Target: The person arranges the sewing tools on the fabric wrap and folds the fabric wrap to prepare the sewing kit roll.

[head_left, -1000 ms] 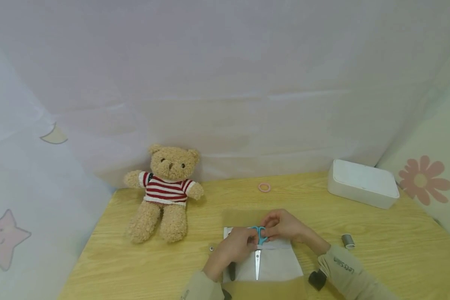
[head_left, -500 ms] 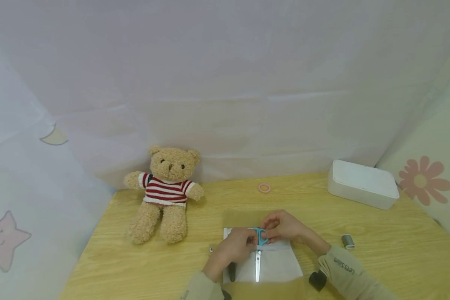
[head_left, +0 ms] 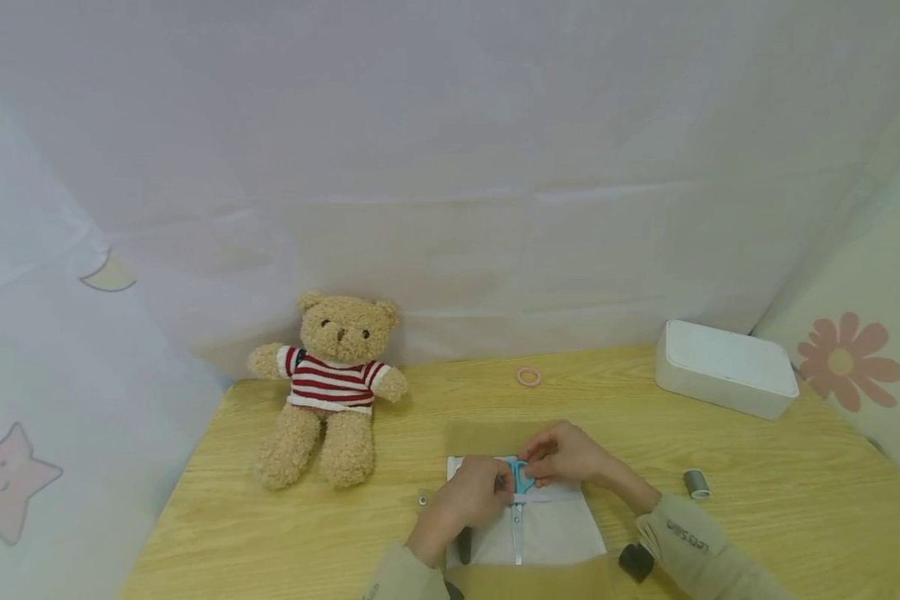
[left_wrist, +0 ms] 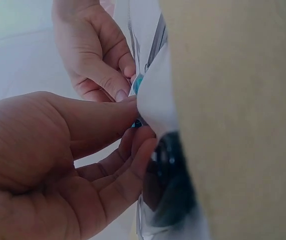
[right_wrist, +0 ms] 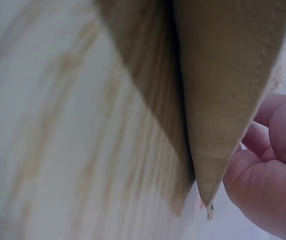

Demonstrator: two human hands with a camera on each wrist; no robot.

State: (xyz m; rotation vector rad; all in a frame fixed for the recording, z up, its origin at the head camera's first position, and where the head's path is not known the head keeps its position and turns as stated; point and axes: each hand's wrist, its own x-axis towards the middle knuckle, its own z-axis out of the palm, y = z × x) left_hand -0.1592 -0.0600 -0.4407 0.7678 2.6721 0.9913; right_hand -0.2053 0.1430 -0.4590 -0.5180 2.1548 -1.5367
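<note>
Blue-handled scissors (head_left: 525,477) lie with blades pointing toward me over a white cloth (head_left: 558,529), a narrow white strip crossing them below the handles. My left hand (head_left: 471,493) is at the left side of the handles; in the left wrist view this hand (left_wrist: 57,160) pinches the white cloth (left_wrist: 155,95) beside a bit of teal handle. My right hand (head_left: 570,454) pinches the right handle loop. In the right wrist view, part of the right hand (right_wrist: 273,170) shows behind a tan cloth edge (right_wrist: 223,90). A black handle (head_left: 464,544) lies beneath my left wrist.
A teddy bear (head_left: 337,383) in a striped shirt sits at the back left. A pink ring (head_left: 528,377) lies behind the hands, and a white box (head_left: 727,367) stands at the back right. A grey spool (head_left: 696,483) is right of the right forearm; a small metallic piece (head_left: 422,501) lies left.
The scissors have slid slightly toward me, their blade tips now lower on the white cloth. My right fingers have shifted a little on the handle; my left hand has barely moved.
</note>
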